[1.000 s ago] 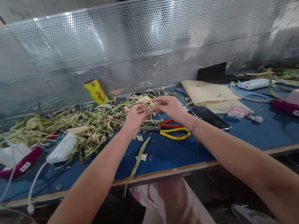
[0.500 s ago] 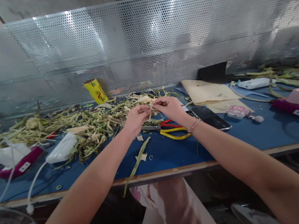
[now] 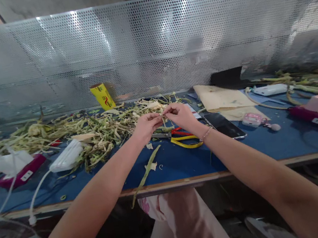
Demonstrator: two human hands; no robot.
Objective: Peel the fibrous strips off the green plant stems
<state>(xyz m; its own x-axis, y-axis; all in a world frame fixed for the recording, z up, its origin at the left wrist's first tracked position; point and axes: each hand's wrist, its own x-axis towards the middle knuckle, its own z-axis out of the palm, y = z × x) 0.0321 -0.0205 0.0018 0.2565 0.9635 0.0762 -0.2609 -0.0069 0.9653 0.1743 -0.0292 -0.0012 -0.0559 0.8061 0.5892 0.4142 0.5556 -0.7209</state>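
Note:
My left hand (image 3: 148, 126) and my right hand (image 3: 181, 116) meet above the blue table, fingertips pinched close together. Between them is a small pale-green plant piece, mostly covered by the fingers. Behind and to the left spreads a heap of wilted green plant scraps (image 3: 100, 133). Just below my hands lie scissors (image 3: 186, 142) with red and yellow handles, their blades toward the left. A long flat green leaf strip (image 3: 147, 173) rests at the table's front edge, its tip hanging over, with a pale scrap beside it.
A yellow carton (image 3: 102, 97) leans near the perforated metal screen (image 3: 146, 47). Right of my hands are a black phone (image 3: 224, 124), brown paper (image 3: 223, 97) and a pink case (image 3: 253, 119). Purple power strips (image 3: 22, 171) with white cables stand at both sides.
Both hands stay nearly in place, their fingertips now slightly closer together. Less of the pale-green piece shows between them. Nothing else on the table has visibly moved.

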